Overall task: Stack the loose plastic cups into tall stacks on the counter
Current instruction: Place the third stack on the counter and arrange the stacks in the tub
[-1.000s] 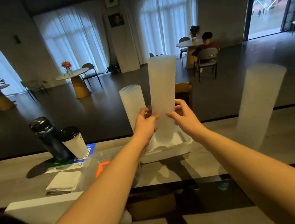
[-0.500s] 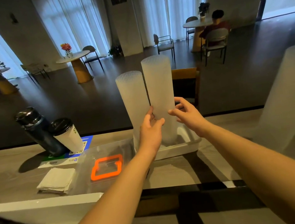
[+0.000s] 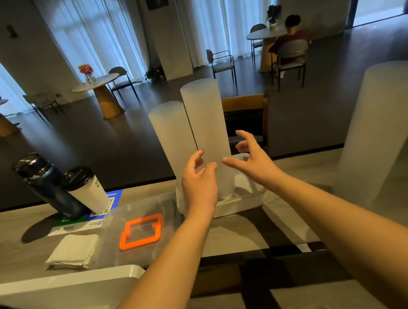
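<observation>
Two tall stacks of frosted plastic cups stand side by side in a white tray (image 3: 249, 200) on the counter: a shorter left stack (image 3: 172, 137) and a taller right stack (image 3: 206, 123). My left hand (image 3: 199, 180) hovers in front of their lower parts with fingers spread, holding nothing. My right hand (image 3: 252, 158) is open just right of the taller stack, fingers curled and apart from it. A third, thicker cup stack (image 3: 377, 133) leans at the right on the counter.
On the left of the counter stand a dark flask (image 3: 44, 184) and a lidded paper cup (image 3: 86, 189). A folded napkin (image 3: 73, 251) and a clear lid with an orange handle (image 3: 141, 231) lie nearer me. A white device (image 3: 60, 292) sits at the front left.
Both hands have let go of the taller stack, which now stands in the tray beside the shorter one. The fingers have opened and drawn slightly back.
</observation>
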Demonstrator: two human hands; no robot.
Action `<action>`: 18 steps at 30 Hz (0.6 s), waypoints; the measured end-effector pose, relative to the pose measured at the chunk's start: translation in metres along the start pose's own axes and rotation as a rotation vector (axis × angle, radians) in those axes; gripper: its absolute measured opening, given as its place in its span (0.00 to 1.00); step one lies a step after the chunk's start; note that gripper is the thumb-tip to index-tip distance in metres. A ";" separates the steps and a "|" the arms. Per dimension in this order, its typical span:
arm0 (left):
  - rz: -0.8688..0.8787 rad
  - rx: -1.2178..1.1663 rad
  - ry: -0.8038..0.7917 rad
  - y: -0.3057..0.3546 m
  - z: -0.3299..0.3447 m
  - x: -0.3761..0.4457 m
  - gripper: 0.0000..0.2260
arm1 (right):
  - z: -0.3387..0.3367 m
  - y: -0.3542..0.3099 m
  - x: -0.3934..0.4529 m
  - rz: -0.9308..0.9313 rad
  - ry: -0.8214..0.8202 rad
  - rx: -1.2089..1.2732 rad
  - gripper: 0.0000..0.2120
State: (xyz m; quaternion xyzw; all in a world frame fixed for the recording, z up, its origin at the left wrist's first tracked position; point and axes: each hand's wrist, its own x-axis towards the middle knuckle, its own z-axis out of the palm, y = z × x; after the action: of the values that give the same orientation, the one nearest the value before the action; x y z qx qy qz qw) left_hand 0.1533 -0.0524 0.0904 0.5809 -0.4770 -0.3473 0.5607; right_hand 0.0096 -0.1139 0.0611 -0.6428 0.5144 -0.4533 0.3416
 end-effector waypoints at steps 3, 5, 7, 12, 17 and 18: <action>-0.018 -0.054 -0.071 0.013 0.000 -0.014 0.17 | -0.011 -0.009 -0.018 -0.018 0.047 0.003 0.45; -0.022 -0.088 -0.135 0.022 0.002 -0.025 0.23 | -0.020 -0.015 -0.033 -0.031 0.052 0.028 0.44; -0.004 -0.114 -0.224 0.031 0.007 -0.036 0.28 | -0.030 -0.021 -0.051 -0.042 0.056 0.066 0.41; 0.035 -0.148 -0.372 0.049 0.030 -0.064 0.24 | -0.057 -0.029 -0.105 -0.030 0.153 0.117 0.35; 0.049 -0.155 -0.482 0.057 0.062 -0.088 0.21 | -0.088 -0.016 -0.152 -0.004 0.284 0.147 0.35; 0.046 -0.156 -0.511 0.057 0.068 -0.092 0.23 | -0.095 -0.013 -0.160 0.004 0.314 0.151 0.34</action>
State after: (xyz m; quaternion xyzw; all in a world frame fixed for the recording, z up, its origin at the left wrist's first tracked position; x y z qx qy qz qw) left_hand 0.0518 0.0173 0.1259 0.4182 -0.5881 -0.5055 0.4729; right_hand -0.0840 0.0470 0.0694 -0.5357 0.5274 -0.5845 0.3053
